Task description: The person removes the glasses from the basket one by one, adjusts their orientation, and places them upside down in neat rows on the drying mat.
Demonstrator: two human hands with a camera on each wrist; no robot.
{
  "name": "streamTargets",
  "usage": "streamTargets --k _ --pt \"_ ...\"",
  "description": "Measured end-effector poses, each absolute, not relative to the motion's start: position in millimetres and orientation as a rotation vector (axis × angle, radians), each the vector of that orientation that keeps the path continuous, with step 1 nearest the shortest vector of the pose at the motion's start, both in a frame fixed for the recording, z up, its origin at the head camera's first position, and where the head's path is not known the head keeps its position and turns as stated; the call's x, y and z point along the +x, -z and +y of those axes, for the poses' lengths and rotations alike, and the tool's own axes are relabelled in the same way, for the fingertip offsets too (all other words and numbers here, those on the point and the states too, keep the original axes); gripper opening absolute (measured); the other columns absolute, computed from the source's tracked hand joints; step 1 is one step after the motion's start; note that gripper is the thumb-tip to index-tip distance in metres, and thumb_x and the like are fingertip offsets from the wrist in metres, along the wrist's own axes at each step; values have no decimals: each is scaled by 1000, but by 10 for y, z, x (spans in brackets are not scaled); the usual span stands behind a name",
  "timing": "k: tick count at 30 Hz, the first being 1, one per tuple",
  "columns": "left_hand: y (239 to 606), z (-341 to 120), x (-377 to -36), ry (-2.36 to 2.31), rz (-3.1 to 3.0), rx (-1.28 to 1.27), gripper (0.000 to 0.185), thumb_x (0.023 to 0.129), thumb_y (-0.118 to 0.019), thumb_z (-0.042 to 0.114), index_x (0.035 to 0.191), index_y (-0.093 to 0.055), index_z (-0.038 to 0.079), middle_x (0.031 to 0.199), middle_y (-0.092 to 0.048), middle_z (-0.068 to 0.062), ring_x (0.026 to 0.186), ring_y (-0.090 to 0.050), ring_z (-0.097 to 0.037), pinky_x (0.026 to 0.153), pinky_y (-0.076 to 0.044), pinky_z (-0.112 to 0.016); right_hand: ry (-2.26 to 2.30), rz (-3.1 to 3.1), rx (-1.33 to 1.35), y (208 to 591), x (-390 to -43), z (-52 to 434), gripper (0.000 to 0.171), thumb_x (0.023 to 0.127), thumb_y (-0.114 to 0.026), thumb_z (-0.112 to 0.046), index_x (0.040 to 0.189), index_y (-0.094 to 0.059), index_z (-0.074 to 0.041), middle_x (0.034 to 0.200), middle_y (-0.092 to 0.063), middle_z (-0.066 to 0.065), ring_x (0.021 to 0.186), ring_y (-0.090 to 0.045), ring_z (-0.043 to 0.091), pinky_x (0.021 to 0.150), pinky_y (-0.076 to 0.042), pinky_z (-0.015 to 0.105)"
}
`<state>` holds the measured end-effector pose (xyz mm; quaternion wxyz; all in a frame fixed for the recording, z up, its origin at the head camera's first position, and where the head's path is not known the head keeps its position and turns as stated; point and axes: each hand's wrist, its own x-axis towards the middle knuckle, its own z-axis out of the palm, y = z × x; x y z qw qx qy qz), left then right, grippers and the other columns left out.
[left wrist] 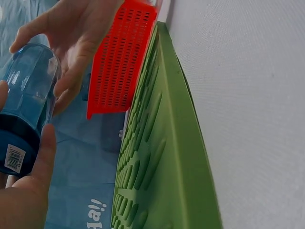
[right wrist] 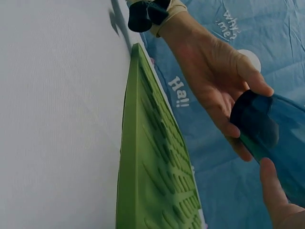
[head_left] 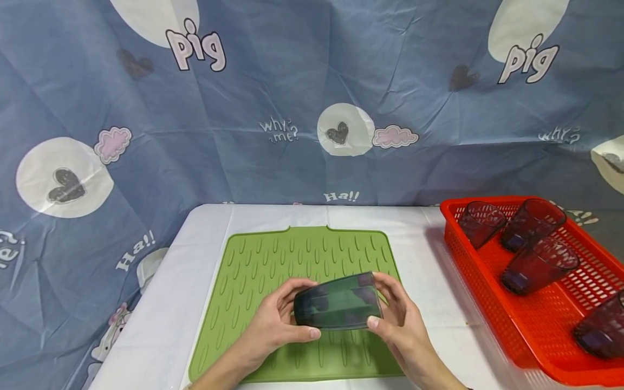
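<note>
Both hands are holding a dark translucent cup point(head_left: 337, 308) on its side just above the near part of a green ribbed mat point(head_left: 273, 260), which is lying flat on a white table point(head_left: 161, 303). The left hand point(head_left: 273, 325) is gripping the cup's base end, its fingers point(head_left: 292, 286) curling over the top and the thumb pressing from below; the left wrist view is showing a small barcode sticker point(left wrist: 14, 157) on that base. The right hand point(head_left: 404, 325) is gripping the rim end, with its fingers wrapping over the upper edge and the thumb lying against the near side (so both sets of fingers are clamping on the cup, not spread free). The cup is hanging in the air between the two palms, its length running left to right. To the right of the mat, a red perforated basket point(head_left: 487, 281) is sitting on the table, well apart from the hands, and several more dark cups point(head_left: 538, 265) are lying tilted inside it. A blue printed cloth point(head_left: 244, 108) is hanging behind the table.
</note>
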<state>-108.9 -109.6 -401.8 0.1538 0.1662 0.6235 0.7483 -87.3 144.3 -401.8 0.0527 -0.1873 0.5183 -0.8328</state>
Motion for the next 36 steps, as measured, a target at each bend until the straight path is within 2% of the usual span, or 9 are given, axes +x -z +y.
streamTargets --k 7,14,17,21,26,36 --pt "4022 -1104 -1090 -2164 1783 439 70 74 -82 -4 136 -50 4 135 -51 -18 122 -52 -30 99 -49 -35 2467 1690 -602 4016 -908 1472 60 87 -62 2 141 -36 -1 141 -43 17 131 -45 29 105 -43 32" --pt "3990 -1130 -1107 -2150 1813 465 70 73 -83 -2 135 -50 3 134 -52 -19 121 -53 -31 98 -50 -37 2405 1844 -619 4013 -944 1532 63 86 -66 -1 142 -39 -2 142 -43 16 132 -43 23 107 -37 25" --pt "3965 -1153 -1120 -2146 1830 460 70 73 -83 -1 135 -51 4 134 -52 -18 120 -53 -31 97 -50 -36 2402 1865 -656 4006 -975 1581 63 87 -65 2 143 -39 -1 143 -44 15 132 -44 24 103 -42 27" --pt "3944 -1181 -1129 -2143 1850 455 70 73 -83 -1 135 -51 5 135 -51 -19 121 -53 -31 97 -50 -35 2425 1827 -752 3967 -1023 1655 60 89 -59 9 143 -35 5 143 -43 20 131 -45 32 97 -49 37" --pt "3937 -1203 -1141 -2142 1878 445 71 73 -84 0 135 -51 6 134 -52 -19 120 -54 -31 96 -51 -36 2453 1887 -841 3884 -1069 1739 58 88 -54 16 141 -33 11 142 -40 27 131 -43 41 97 -49 50" --pt "3925 -1222 -1150 -2118 1909 439 70 73 -84 1 135 -51 7 133 -52 -19 117 -55 -33 92 -54 -39 2437 2006 -806 3813 -1111 1876 55 86 -56 19 137 -36 14 141 -44 25 133 -42 42 100 -47 49"
